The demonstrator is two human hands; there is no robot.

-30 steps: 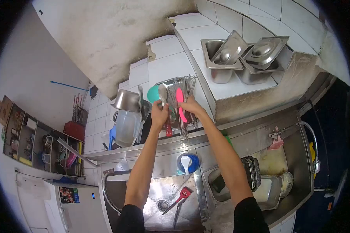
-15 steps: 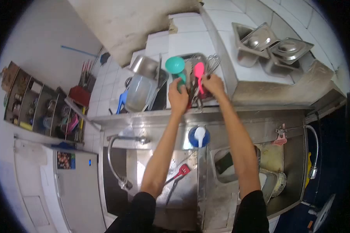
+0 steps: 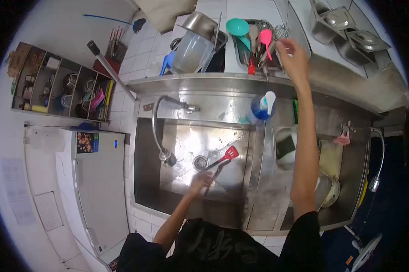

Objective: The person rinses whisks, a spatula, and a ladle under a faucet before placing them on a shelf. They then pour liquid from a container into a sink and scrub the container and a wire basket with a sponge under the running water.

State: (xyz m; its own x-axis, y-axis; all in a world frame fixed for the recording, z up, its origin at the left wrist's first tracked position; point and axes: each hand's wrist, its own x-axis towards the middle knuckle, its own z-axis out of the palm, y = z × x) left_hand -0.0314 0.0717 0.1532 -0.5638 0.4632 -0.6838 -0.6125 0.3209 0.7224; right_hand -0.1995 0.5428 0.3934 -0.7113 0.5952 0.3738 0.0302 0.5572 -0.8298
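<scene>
Landmark: the left stainless steel sink basin (image 3: 172, 186). Nearest, the person's left arm, bent at the elbow, reaches low over its near side. Left hand (image 3: 200, 181) over the basin floor, fingers forward and blurred; they look somewhat parted, but I cannot tell whether they touch anything.

Just beside them in the basin: a red slotted spatula (image 3: 231, 153) with a dark handle, head pointing away from the person, and a slim dark long-handled utensil (image 3: 216, 176) close alongside. Round metal drain (image 3: 200, 162) just left of the spatula.

Right arm stretched out almost straight, passing to the right of the basin. Beyond the basin, toward its right, a bottle of blue liquid with a white pump top (image 3: 261, 109), upright.

Farther beyond, on the ledge, a metal tray (image 3: 230, 47) of utensils: turquoise round-bowled ladle (image 3: 237, 27), pink spoon (image 3: 266, 37), wire whisk (image 3: 282, 31). Right hand (image 3: 293, 54) at the tray's right side, wrist bent leftward, fingers curved and loosely apart, close to the whisk; contact unclear.

Farthest right of the basin, lidded steel containers (image 3: 349, 50).
</scene>
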